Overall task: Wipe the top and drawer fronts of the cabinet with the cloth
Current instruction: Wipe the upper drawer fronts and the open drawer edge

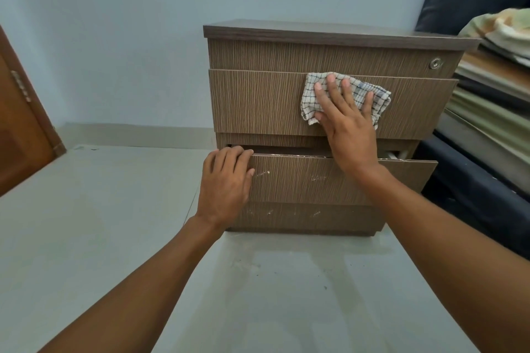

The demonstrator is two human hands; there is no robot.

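Observation:
A brown wood-grain cabinet (258,51) with several drawer fronts stands against the pale blue wall. My right hand (344,120) lies flat, fingers spread, pressing a white checked cloth (378,97) against the second drawer front (252,103). My left hand (226,180) grips the top left corner of the third drawer (329,180), which is pulled out a little and shows pale smudges. The cabinet top (315,30) is seen edge-on.
A round lock (436,63) sits at the top drawer's right end. A bed with folded bedding (493,80) and a dark mattress presses close on the cabinet's right. A brown door (20,123) is at the far left. Grey floor (100,223) spreads left and in front.

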